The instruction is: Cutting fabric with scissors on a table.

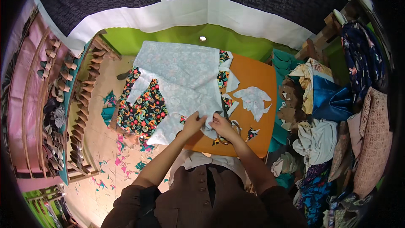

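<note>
A large piece of floral fabric (181, 69) lies spread over the orange-topped table (249, 76), mostly with its pale wrong side up. Its black, brightly flowered face shows in the folded part (145, 105) at the left. At the near edge my left hand (194, 123) is closed on the fabric. Close beside it, my right hand (221, 126) pinches a gathered bit of the same edge. Thin brown curved shapes (236, 128) show around the right hand; I cannot make out what they are. A cut pale scrap (254, 101) lies to the right.
Small dark floral scraps (252, 134) lie near the table's right front. Racks of shoe lasts (84, 97) stand at the left. Colourful clippings (122, 160) litter the floor. Piled cloths (316, 139) crowd the right side, and a green wall (168, 38) is behind the table.
</note>
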Tool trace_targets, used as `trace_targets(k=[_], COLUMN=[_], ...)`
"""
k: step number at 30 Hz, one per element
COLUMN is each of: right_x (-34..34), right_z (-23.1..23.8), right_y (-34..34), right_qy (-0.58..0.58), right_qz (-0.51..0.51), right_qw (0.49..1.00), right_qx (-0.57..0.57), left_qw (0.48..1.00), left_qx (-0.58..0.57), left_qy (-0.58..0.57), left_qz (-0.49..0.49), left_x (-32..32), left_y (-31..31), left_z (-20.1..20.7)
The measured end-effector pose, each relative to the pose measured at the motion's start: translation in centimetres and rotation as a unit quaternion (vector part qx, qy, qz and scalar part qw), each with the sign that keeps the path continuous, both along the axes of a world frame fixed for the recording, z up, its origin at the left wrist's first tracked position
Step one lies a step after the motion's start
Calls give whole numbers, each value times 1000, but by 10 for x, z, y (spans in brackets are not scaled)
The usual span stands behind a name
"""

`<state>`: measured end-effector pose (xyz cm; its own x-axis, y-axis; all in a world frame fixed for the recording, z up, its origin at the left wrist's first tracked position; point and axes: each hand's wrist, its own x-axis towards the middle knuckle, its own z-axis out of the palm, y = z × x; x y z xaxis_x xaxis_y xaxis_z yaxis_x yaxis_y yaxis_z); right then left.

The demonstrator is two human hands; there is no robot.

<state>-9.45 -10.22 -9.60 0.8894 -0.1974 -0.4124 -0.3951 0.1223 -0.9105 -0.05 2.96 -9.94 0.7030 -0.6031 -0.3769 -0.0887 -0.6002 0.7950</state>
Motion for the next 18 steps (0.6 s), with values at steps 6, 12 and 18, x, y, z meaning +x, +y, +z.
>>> trace_targets(k=[6,12,18], right_x=[-14,-50,-55], right_z=[19,7,1], right_y=[-2,13,35], right_qy=[-95,61,158], right_qz=[-118,-122,-142], right_qw=[988,866,824], right_qx=[42,-480,-525], left_qw=[920,905,920], left_qx=[-224,-232,-150], left_qy=[283,318,348], left_qz=[154,159,101], left_x=[17,57,55], left_y=[-1,15,23], left_z=[28,34,26])
